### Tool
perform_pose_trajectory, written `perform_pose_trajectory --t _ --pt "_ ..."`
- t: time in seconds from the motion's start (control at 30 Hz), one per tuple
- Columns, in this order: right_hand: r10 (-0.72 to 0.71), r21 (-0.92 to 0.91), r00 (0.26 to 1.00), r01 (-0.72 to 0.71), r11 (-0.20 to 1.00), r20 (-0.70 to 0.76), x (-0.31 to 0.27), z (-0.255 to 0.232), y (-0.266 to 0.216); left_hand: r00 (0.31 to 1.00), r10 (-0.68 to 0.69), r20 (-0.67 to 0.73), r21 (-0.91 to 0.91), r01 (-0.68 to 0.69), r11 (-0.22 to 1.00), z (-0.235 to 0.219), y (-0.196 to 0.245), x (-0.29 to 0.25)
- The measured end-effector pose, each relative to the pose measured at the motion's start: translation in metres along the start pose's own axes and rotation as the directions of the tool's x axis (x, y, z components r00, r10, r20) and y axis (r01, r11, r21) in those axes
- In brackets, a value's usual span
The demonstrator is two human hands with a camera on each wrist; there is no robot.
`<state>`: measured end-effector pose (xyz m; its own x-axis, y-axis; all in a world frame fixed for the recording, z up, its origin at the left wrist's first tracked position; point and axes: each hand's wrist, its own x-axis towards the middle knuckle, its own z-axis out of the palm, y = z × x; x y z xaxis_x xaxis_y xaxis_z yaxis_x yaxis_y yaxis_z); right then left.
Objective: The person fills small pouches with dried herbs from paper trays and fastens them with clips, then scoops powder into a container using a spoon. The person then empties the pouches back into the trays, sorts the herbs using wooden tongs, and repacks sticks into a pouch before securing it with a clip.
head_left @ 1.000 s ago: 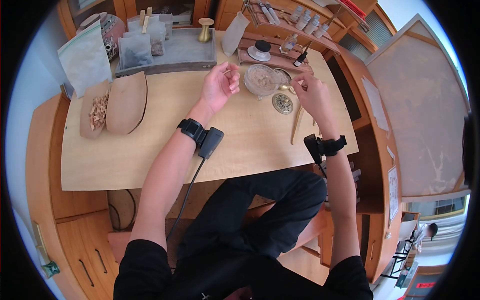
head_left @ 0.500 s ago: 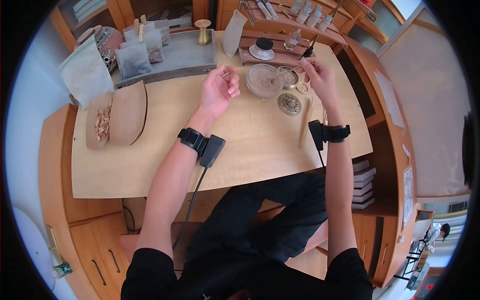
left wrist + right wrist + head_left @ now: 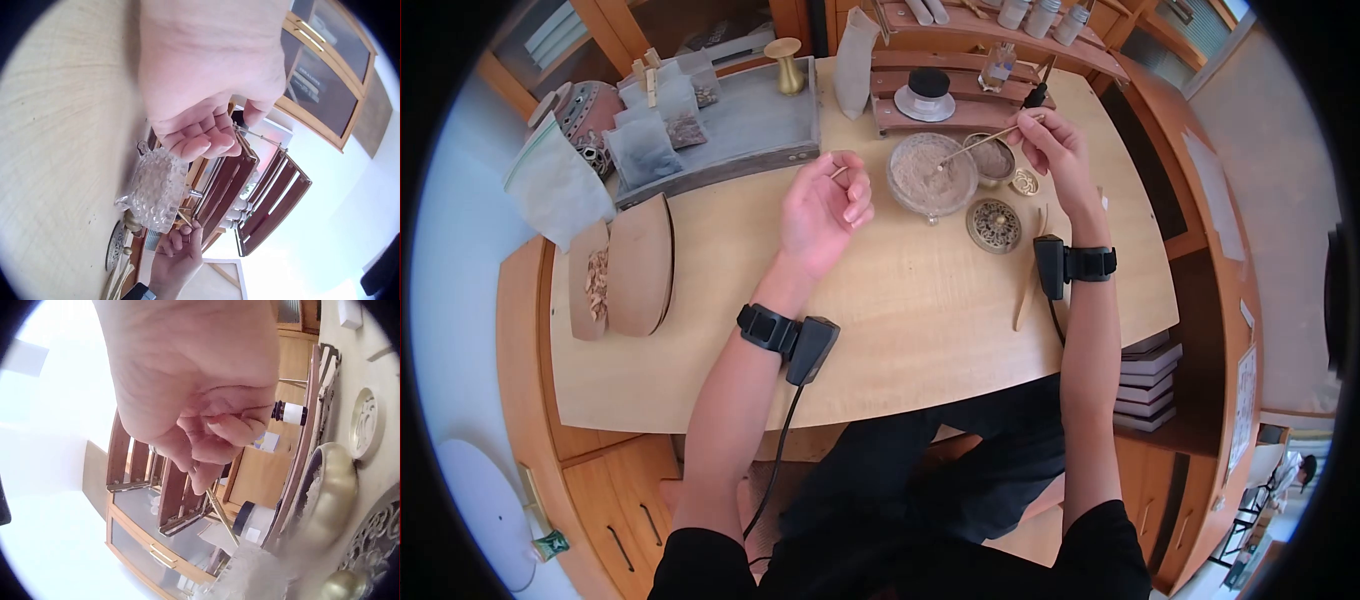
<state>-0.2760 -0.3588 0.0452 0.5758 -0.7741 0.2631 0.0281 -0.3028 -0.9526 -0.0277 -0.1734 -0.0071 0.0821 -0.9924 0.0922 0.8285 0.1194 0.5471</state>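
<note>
The glass bowl [image 3: 155,194] stood near the far side of the surface [image 3: 880,330], filled with greyish powder [image 3: 918,182]. A slim brass-coloured rod [image 3: 990,144] slanted over its rim, its tip at the powder; whether it dug in or only grazed could not be told. The fingers of the right hand [image 3: 1052,150] pinched the rod near its upper end. Good work here would likely need a light grip, short shallow strokes and a low tip, so that the powder stayed level and none spilled.

The bowl's clear wall was knobbly, on small feet; the powder looked soft and uneven. Just beside it sat a rounded, smooth brass pot [image 3: 340,494] with more powder, then a round pierced lid [image 3: 993,226] with openwork.

The left hand [image 3: 820,215] hung near the bowl, its fingers loosely curled, with nothing seen in them. Steadying the bowl with it might help.
</note>
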Motion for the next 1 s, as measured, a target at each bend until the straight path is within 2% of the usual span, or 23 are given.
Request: perform_pose_trajectory --t 0.17,0.23,0.33,0.77,1.0 --pt "0.035 0.015 0.999 -0.035 0.999 -0.031 -0.002 0.005 0.0 1.0 -0.014 -0.013 -0.01 0.014 1.0 0.001 -0.002 -0.001" --pt "0.025 0.077 0.999 -0.022 0.997 -0.043 -0.001 0.005 0.004 1.0 -0.008 0.018 -0.001 0.008 1.0 0.0 -0.001 -0.001" --pt "0.034 0.059 0.997 -0.03 0.998 -0.07 -0.002 0.006 0.005 0.999 -0.006 0.041 0.005 0.006 1.0 0.0 0.0 -0.002" --pt "0.068 0.176 0.997 -0.06 0.982 -0.037 -0.005 0.005 0.011 0.999 0.003 0.037 0.004 -0.003 1.0 -0.001 0.0 0.0" --pt "0.065 0.303 0.997 -0.047 0.952 -0.049 -0.006 -0.001 0.012 1.0 0.001 0.025 0.009 -0.002 1.0 0.0 0.0 0.001"
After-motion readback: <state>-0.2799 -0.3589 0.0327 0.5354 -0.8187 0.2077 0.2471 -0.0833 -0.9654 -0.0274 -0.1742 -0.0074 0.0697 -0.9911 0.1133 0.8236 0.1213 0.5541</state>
